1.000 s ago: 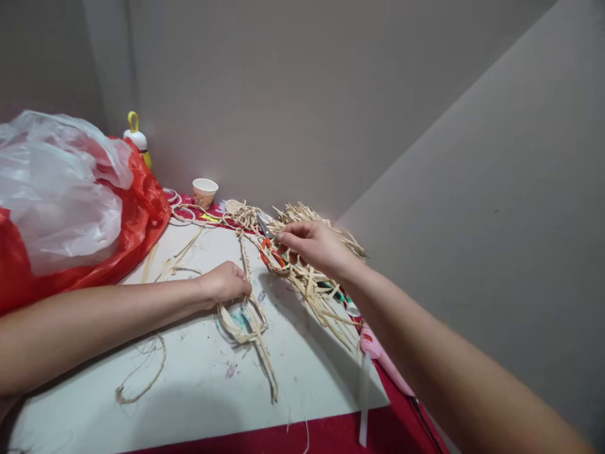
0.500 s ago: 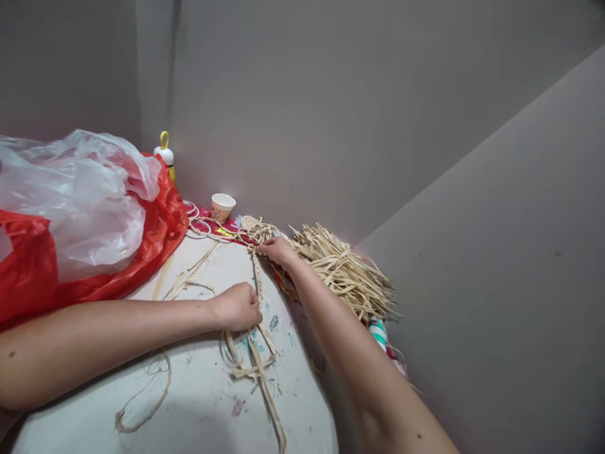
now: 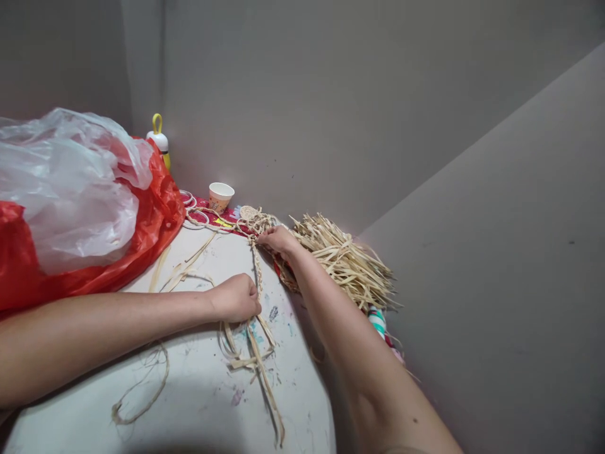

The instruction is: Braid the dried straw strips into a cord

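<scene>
Holding the straw braid [image 3: 257,268] on the bench [image 3: 189,391], my left grip [image 3: 239,297] is clamped round its near end; my right grip [image 3: 278,241] is at its far end, pinch unclear; gentle, even tension should suit

A white table, paint-stained and strewn with straw.
From here I see a red bag [image 3: 161,233] slumped along the table [image 3: 198,403]'s left edge, a cup [image 3: 220,198] and white rings [image 3: 197,227] on red cloth [image 3: 201,203] at the far edge, a straw bundle [image 3: 350,261] at the far right. A braid [image 3: 258,268] runs inward from the far edge, its strips [image 3: 265,378] trailing nearer; twine [image 3: 116,416] curls toward the near left.
</scene>
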A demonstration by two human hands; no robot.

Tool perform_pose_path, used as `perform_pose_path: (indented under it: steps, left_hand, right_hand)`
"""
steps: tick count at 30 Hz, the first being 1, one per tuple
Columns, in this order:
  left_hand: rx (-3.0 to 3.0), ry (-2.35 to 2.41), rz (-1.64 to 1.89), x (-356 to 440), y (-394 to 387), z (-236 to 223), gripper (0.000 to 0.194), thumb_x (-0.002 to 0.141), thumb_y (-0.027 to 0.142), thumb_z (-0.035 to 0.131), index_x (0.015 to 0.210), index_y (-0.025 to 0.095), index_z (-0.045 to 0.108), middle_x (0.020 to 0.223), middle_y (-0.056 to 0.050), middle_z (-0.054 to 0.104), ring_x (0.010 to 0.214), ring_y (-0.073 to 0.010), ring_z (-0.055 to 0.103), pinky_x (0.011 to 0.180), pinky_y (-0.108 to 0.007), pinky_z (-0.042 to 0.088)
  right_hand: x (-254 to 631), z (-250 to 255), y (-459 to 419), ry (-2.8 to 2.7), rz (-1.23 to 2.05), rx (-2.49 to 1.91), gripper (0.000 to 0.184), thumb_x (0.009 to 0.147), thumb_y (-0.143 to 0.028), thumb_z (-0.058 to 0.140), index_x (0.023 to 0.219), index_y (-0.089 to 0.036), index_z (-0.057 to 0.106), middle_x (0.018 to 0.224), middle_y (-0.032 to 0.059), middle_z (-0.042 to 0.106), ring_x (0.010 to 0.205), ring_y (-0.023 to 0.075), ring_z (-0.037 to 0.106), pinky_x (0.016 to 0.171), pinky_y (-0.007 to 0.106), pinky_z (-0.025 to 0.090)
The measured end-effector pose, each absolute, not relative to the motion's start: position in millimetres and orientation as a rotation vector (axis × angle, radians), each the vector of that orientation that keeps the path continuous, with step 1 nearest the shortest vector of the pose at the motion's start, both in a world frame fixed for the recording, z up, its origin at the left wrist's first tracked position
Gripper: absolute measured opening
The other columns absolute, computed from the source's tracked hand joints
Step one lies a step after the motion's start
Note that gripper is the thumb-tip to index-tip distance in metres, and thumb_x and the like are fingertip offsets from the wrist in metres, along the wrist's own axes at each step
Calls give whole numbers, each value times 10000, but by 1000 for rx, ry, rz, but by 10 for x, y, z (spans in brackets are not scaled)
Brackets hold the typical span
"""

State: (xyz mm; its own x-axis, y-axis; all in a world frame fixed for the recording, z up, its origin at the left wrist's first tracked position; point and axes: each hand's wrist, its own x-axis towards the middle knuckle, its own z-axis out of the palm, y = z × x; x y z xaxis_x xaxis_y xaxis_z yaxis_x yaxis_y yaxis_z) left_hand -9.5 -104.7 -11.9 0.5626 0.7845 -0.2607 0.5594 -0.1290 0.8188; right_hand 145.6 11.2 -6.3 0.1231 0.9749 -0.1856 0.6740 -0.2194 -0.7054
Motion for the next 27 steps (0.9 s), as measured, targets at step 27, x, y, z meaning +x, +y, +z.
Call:
perform_pose_path:
  steps: [27]
  left_hand:
    - [1636,1192,505,-147,-772,-121,142,649,191,526,515,159,493,413,51,437,368,-52,383,379,-182,276]
  right_hand:
    - [2006,160,-124,-1599,93,-1971,172,691,-155,533,828,-142,637,761,56,629,684,159,529,679,279,396]
